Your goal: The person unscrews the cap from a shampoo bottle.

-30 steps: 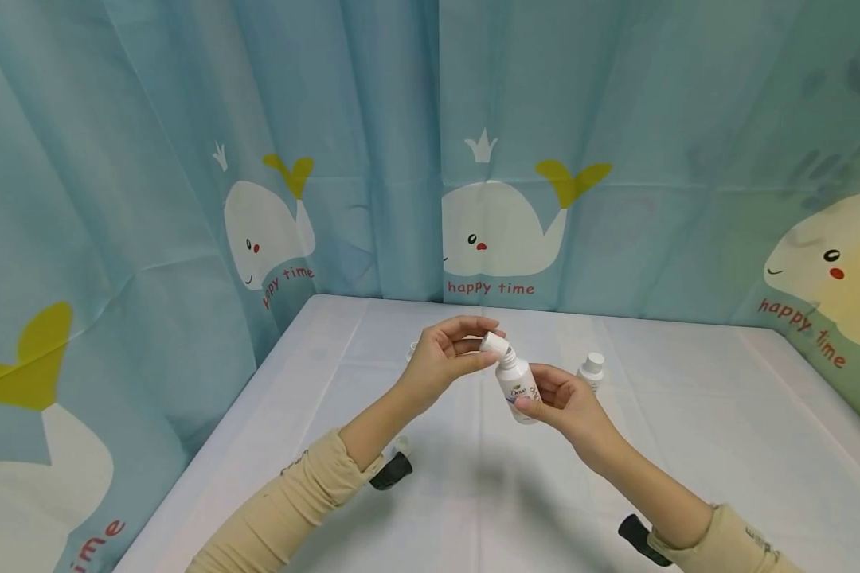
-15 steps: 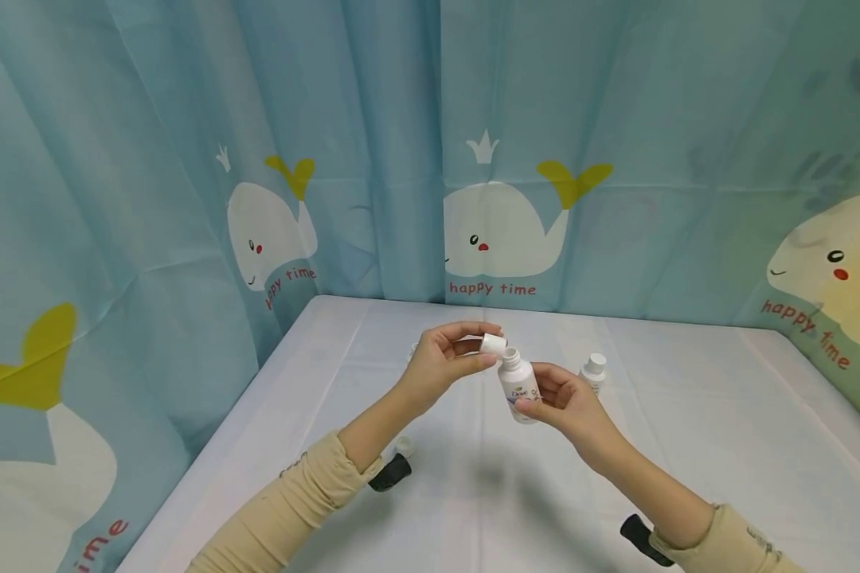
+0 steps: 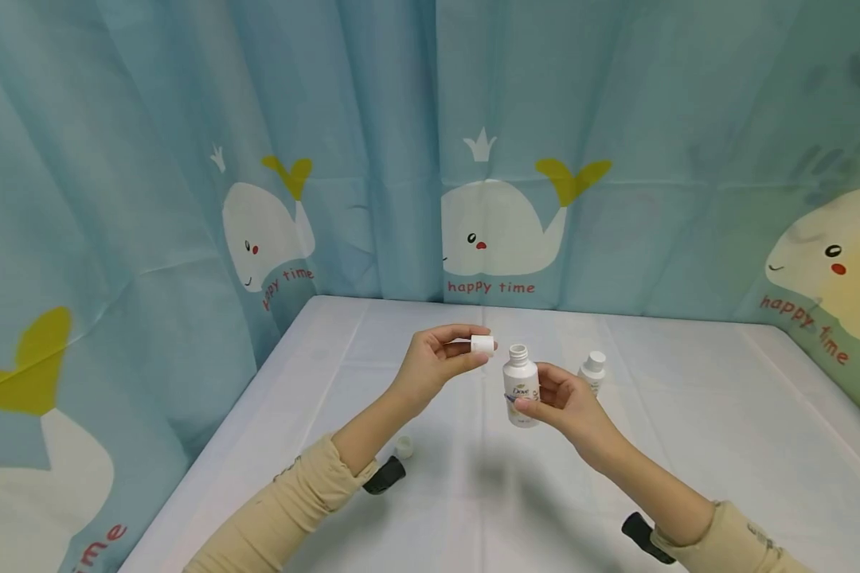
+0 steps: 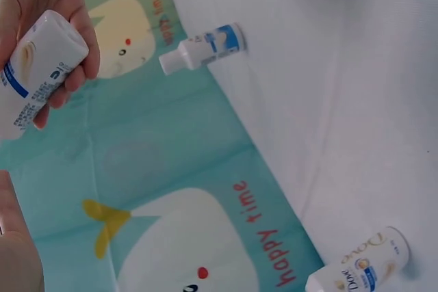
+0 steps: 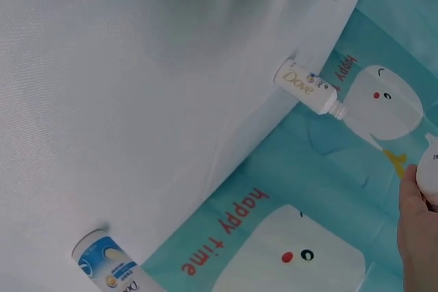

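Head view. Left hand (image 3: 437,360): I see thumb and fingers pinching a white cap (image 3: 482,344), raised above the table (image 3: 688,382). Right hand (image 3: 575,407): clamped round a white bottle (image 3: 521,394), upright, neck bare; cap and neck near each other, apart. Both are held aloft, over the table's far half. Capped bottle (image 3: 592,368): upright, just behind the right hand, partly covered. Loose cap (image 3: 404,447): on the table toward the left edge, by the left sleeve (image 3: 330,485). Risks I log: a tipped right wrist could spill the bottle, contents unknown to me; a slack pinch could drop the cap; a lowered left sleeve could sweep the loose cap away.

Left wrist view. White bottle seen from its base end, right hand wrapped about it. Left hand: a sliver only; grip I cannot tell here. Capped bottle: toward the table's far edge; a backward swing of the right hand could topple it.

Right wrist view. Uncapped bottle (image 5: 304,88): standing near the table's edge, bare neck; a knock could tip and spill it, if filled.
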Demonstrator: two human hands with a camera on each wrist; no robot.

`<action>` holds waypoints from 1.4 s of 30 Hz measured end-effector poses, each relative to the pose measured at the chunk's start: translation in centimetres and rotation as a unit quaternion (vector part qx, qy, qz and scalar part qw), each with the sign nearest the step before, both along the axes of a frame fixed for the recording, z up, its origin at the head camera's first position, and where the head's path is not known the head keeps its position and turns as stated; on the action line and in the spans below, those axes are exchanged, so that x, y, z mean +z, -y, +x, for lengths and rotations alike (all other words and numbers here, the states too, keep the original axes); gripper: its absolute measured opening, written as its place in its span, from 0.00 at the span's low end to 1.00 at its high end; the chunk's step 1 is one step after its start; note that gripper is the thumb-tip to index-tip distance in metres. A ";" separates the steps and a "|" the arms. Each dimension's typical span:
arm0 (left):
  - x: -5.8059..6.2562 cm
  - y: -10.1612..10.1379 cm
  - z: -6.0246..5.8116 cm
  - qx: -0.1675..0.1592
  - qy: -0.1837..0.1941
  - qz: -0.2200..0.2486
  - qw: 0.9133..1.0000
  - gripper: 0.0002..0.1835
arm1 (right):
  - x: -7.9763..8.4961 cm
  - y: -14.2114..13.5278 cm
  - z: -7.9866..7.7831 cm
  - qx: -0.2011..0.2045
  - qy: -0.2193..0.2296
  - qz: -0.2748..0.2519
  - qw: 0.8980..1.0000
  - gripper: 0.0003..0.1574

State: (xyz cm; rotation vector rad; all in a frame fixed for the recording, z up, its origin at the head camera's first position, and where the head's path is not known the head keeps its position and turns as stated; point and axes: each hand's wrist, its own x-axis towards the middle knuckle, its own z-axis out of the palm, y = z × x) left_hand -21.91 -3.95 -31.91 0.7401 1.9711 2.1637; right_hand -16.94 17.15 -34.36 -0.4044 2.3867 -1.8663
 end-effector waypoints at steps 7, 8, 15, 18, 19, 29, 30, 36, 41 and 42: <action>-0.1 0.4 0.1 -0.003 -0.002 0.007 1.000 0.18 | 0.0 0.0 0.1 0.001 -0.013 0.002 1.000 0.32; -0.1 0.4 0.2 -0.004 -0.006 0.010 1.000 0.18 | 0.0 0.0 0.1 0.001 -0.014 0.003 1.000 0.32; -0.4 1.0 0.3 -0.016 -0.031 0.008 0.999 0.21 | -0.5 -0.1 0.0 -0.014 -0.010 0.009 1.000 0.32; -0.5 1.2 0.3 -0.014 -0.031 0.009 0.999 0.22 | -0.7 -0.1 -0.1 -0.019 -0.003 0.015 1.000 0.32; -0.6 1.2 0.2 -0.013 -0.029 0.011 0.999 0.22 | -0.7 -0.1 -0.2 -0.021 0.000 0.017 1.000 0.32; -0.6 1.4 0.4 -0.023 -0.022 0.013 0.999 0.26 | -1.1 -0.4 -0.8 -0.013 0.000 0.026 1.000 0.32; -0.6 1.4 0.4 -0.025 -0.024 0.013 0.999 0.26 | -1.1 -0.4 -0.8 -0.011 -0.002 0.023 1.000 0.32; -0.7 1.3 0.5 -0.034 -0.034 0.017 0.999 0.26 | -1.1 -0.4 -1.1 -0.010 0.001 0.024 1.000 0.33; -1.0 1.1 0.6 -0.027 -0.030 -0.001 0.999 0.22 | -1.4 -0.5 -1.3 -0.018 0.003 0.034 0.999 0.33; -1.1 1.1 0.6 -0.025 -0.030 -0.007 0.999 0.22 | -1.4 -0.5 -1.3 -0.017 0.001 0.034 0.999 0.33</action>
